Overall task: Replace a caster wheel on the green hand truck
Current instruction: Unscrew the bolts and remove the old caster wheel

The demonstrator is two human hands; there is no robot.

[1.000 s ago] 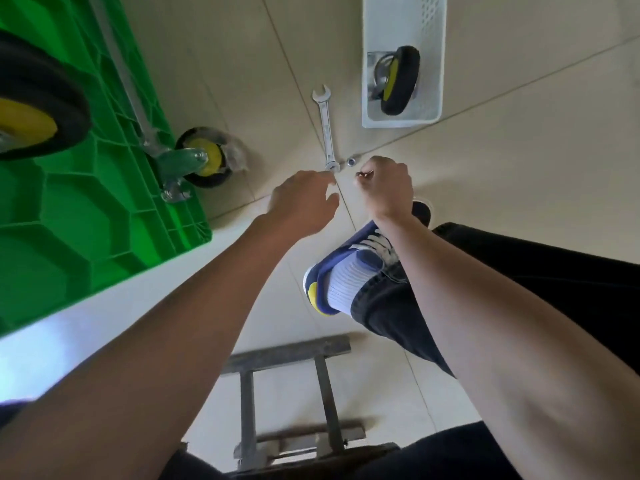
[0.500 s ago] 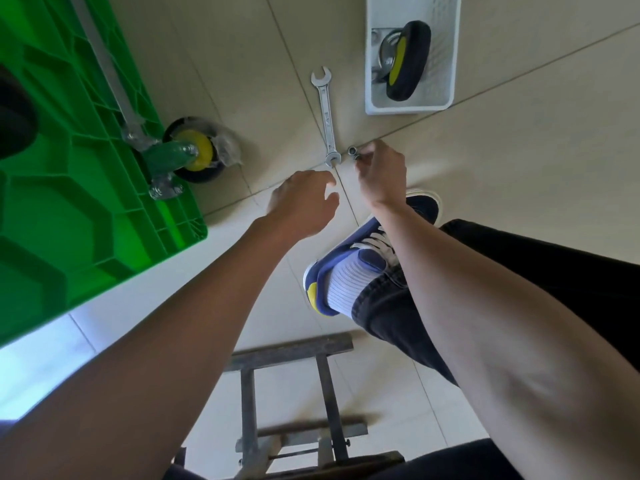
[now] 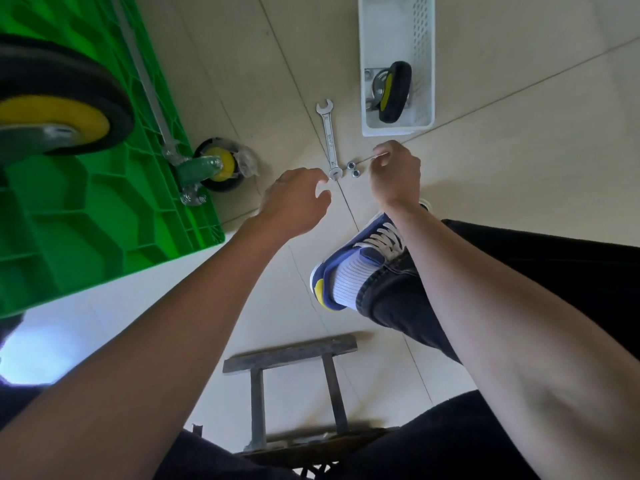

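Two nuts (image 3: 353, 169) lie on the floor (image 3: 519, 174) in the head view, the only one I have, just left of my right hand (image 3: 394, 174) and close beside the near end of the wrench (image 3: 330, 140). The right hand's fingers are curled, thumb and forefinger drawn together; I judge they may pinch something small, but I cannot tell what, if anything. My left hand (image 3: 298, 202) hovers with fingers loosely spread, holding nothing, its fingertips nearly at the wrench's near jaw.

Left of the left hand, the truck (image 3: 86, 220) lies with its underside toward me. One caster (image 3: 218, 164) at its corner carries clear plastic wrap; a larger-looking wheel (image 3: 59, 109) sits further left. Beyond the right hand, a tray (image 3: 370, 81) holds another caster (image 3: 393, 91).

Risks, in my judgement: the nuts are small and loose on smooth tile, so a brush from either hand, or from my shoe (image 3: 367, 251) just below, could send them rolling out of reach. Reaching for the wrench with the left hand could knock them as well. I cannot tell which caster is the replacement, so a mix-up is possible.
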